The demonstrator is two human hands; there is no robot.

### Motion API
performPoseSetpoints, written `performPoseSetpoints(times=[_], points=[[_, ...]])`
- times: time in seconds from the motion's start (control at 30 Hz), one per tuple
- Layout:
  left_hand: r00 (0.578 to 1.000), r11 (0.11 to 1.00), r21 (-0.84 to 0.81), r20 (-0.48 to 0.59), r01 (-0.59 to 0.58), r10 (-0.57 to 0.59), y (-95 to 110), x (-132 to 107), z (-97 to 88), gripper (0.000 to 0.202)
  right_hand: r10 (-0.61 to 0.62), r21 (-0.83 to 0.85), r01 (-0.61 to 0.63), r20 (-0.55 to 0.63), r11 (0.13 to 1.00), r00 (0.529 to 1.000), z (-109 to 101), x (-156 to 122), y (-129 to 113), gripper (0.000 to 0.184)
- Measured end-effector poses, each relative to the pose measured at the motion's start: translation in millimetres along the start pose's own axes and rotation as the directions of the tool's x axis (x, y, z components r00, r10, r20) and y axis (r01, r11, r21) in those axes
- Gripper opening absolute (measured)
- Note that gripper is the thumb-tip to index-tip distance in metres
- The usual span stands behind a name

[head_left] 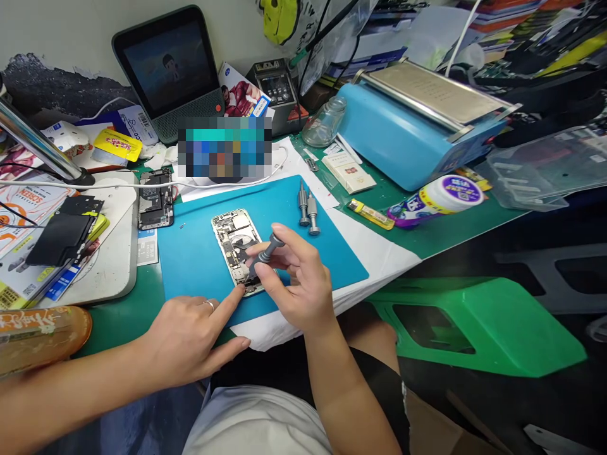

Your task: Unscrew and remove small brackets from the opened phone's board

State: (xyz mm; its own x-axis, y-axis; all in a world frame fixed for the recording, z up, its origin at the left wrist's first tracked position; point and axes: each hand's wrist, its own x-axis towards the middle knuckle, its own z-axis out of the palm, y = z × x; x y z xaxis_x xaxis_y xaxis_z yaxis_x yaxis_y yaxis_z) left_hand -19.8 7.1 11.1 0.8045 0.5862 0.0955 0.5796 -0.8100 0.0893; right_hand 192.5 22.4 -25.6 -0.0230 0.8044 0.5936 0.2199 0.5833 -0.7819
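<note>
An opened phone (pixel 232 243) with its inner boards showing lies on a blue mat (pixel 190 253). My right hand (pixel 303 275) grips a small grey screwdriver (pixel 268 251) between thumb and fingers, tilted over the lower half of the phone; its tip is hard to make out. With its index finger stretched out, my left hand (pixel 194 335) touches the phone's bottom end, the thumb spread apart from it. Two more small screwdrivers (pixel 308 208) rest at the mat's upper right. Some tiny dark parts (pixel 182 225) lie left of the phone.
Left of the mat is another phone part (pixel 156 199). A white cable (pixel 199 186) crosses behind. To the right stand a blue machine (pixel 393 133), a glass jar (pixel 325 123), a cigarette box (pixel 349 172) and a purple-white tub (pixel 436 199). A tablet-like screen (pixel 165 63) stands at the back.
</note>
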Motion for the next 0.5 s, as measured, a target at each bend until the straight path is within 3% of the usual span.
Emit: performPoseSetpoints(times=[0.3,0.5], points=[[1.000,1.000,-0.006,-0.011,0.021,-0.021,0.5,-0.7,-0.3,0.060,-0.003,0.014,0.003,-0.029,1.000,1.000,-0.3,2.7,-1.6,0.066],[0.998,0.998,-0.013,0.003,0.062,-0.062,1.5,-1.1,0.7,0.059,0.047,-0.031,-0.050,-0.094,0.998,0.994,0.8,2.2,-1.4,0.058]])
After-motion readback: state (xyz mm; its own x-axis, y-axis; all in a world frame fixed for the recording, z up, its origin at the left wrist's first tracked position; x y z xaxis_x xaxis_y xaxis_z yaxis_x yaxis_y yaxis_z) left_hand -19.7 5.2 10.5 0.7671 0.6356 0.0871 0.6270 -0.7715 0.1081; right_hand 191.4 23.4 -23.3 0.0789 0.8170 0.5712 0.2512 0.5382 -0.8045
